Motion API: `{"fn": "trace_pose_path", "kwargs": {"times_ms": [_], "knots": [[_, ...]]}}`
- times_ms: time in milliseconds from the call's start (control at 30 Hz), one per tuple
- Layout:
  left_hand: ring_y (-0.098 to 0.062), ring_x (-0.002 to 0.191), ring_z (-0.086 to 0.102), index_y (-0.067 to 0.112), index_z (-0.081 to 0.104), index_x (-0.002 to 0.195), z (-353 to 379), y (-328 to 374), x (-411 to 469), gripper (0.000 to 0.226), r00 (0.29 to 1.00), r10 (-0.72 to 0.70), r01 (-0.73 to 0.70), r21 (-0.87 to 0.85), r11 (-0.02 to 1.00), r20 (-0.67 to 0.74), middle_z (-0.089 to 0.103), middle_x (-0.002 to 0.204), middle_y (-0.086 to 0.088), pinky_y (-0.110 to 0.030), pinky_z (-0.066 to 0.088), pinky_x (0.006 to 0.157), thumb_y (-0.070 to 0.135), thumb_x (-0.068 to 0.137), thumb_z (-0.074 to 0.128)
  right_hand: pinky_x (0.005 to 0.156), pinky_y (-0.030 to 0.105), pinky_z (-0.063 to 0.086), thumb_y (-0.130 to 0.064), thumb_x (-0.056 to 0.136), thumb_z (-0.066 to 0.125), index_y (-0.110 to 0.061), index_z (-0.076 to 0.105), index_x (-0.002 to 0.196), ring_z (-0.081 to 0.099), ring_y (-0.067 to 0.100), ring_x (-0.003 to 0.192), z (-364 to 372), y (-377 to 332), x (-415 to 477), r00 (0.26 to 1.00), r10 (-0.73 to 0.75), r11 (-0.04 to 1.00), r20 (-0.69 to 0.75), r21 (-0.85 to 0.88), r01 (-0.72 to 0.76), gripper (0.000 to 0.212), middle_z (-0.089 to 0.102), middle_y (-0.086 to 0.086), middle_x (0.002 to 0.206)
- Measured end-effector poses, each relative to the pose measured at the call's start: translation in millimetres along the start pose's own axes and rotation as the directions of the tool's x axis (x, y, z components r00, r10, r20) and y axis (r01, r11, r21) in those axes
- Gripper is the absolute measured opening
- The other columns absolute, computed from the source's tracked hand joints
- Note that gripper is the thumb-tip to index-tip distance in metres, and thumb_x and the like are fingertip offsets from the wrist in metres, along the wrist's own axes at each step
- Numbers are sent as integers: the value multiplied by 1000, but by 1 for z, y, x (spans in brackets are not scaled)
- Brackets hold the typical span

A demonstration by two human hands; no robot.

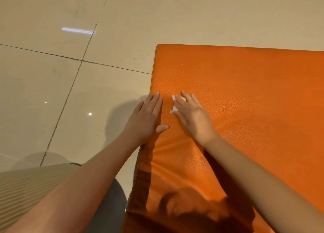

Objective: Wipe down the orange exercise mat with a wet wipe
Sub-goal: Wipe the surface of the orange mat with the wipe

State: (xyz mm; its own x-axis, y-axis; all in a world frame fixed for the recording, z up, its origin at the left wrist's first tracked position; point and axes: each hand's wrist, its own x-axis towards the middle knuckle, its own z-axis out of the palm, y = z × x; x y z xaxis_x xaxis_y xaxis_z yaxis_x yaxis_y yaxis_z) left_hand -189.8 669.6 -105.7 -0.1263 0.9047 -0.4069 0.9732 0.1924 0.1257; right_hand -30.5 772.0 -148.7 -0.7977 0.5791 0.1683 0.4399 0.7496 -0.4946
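The orange exercise mat (245,85) fills the right half of the view, its left edge and far left corner showing. My left hand (145,117) lies flat with straight fingers on the mat's left edge. Just right of it, my right hand (191,115) presses flat on a white wet wipe (173,109). Only small bits of the wipe peek out from under the fingers.
Glossy beige floor tiles (70,74) with dark grout lines lie left of and beyond the mat. My ribbed beige clothing (26,185) and a grey knee (108,206) show at the bottom left. Arm shadows fall across the mat's near end.
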Motion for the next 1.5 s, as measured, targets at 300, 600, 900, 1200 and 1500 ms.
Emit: {"fn": "trace_pose_path", "kwargs": {"times_ms": [300, 600, 900, 1200, 1500], "knots": [[-26, 151, -6, 5, 0, 155, -3, -4, -6, 99, 999, 24, -24, 25, 999, 32, -8, 163, -14, -38, 3, 121, 70, 86, 27, 116, 49, 25, -17, 97, 51, -3, 59, 131, 43, 37, 135, -3, -5, -7, 998, 54, 998, 21, 23, -55, 37, 58, 10, 137], [-26, 151, -6, 5, -2, 155, -3, 4, -17, 87, 1000, -16, 15, 54, 998, 26, -9, 163, -13, -39, 4, 121, 55, 98, 40, 113, 48, 32, -14, 95, 59, -6, 57, 132, 46, 36, 133, -12, -6, -22, 991, -61, 992, 123, -104, 74, 38, 57, 13, 137], [-24, 151, -4, 7, 0, 156, 5, 13, -31, 77, 998, -59, 59, 24, 998, 18, -8, 164, -10, -40, 6, 121, 46, 101, 39, 120, 37, 3, -47, 99, 29, -26, 30, 152, 11, 23, 149, -24, -6, -66, 902, -163, 978, 399, -59, 202, 57, 13, 6, 162], [-23, 151, 0, 10, 3, 156, 8, 17, -35, 76, 995, -96, 96, 5, 995, 12, -4, 165, -8, -40, 6, 121, 44, 101, 43, 118, 40, 10, -50, 96, 30, -8, 39, 148, 28, 26, 145, -30, -5, -59, 913, -126, 937, 389, -256, 238, 67, 31, 7, 157], [-23, 151, 0, 10, 3, 156, 13, 21, -49, 74, 993, -121, 121, -9, 993, 18, -5, 164, -8, -42, 7, 122, 43, 102, 41, 121, 37, 9, -49, 96, 28, -9, 37, 149, 26, 24, 146, -28, -25, -81, 885, -90, 964, 456, -185, 193, 66, 28, 5, 158]]}}
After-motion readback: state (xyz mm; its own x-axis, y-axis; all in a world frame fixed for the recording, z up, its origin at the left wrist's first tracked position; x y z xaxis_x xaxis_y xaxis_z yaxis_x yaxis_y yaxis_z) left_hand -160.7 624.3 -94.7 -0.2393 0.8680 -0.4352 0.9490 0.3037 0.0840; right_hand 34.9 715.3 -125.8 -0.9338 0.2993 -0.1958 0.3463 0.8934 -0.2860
